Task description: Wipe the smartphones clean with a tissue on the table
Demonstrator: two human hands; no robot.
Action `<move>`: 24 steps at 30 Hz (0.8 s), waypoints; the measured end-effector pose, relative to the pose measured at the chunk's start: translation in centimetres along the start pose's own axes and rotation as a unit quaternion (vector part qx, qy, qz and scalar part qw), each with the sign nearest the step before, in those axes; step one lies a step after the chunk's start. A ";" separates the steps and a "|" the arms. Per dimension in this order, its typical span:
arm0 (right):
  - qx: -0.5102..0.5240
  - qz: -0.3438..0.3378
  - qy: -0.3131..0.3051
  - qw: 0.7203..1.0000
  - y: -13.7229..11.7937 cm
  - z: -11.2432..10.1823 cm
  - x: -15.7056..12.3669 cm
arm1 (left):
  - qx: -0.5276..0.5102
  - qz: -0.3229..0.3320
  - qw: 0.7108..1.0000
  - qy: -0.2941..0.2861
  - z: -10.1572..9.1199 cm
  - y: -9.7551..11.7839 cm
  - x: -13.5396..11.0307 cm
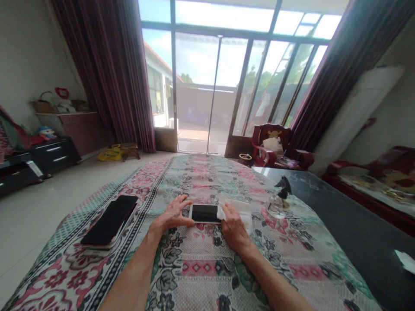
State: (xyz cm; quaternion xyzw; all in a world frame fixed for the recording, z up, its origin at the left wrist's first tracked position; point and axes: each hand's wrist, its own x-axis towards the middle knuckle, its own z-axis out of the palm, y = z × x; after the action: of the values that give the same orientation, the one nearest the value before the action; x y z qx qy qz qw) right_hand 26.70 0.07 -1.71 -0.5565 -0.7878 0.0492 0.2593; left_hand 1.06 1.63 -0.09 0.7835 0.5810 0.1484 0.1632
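A white-framed smartphone with a dark screen lies flat on the patterned tablecloth, its long side running left to right. Thumb and fingers of my left hand brace its left end from both edges. My right hand is closed on a white tissue, which touches the right end of the screen and hides that end. Behind and beside that hand lies a flat white sheet, perhaps more of the tissue. To the left rests a stack of dark-screened devices, tablet-like on top.
A clear spray bottle with a black nozzle stands on the cloth at right. Alongside is a dark tabletop with a white item on it. Red wooden chairs and glass doors are beyond.
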 end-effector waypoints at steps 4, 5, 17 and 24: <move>0.003 0.002 -0.012 1.000 0.1 0.0 0.2 | 0.013 -0.007 1.000 -0.007 0.0 0.2 -0.1; 0.003 0.003 -0.013 1.000 0.0 -0.1 0.2 | 0.015 -0.008 1.000 -0.008 -0.1 0.3 -0.1; 0.010 -0.025 -0.001 1.000 0.0 -1.3 -2.2 | 0.009 0.005 1.000 0.015 0.3 0.0 0.0; -0.008 -0.026 -0.023 0.999 -0.3 -2.3 -4.6 | 0.018 0.008 1.000 0.003 0.2 -0.1 0.1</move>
State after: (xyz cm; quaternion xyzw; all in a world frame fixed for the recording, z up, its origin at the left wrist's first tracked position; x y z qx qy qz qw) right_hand 28.65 -4.68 -1.25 -0.5369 -0.8079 0.0488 0.2382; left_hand 1.09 1.69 -0.28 0.7905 0.5777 0.1417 0.1461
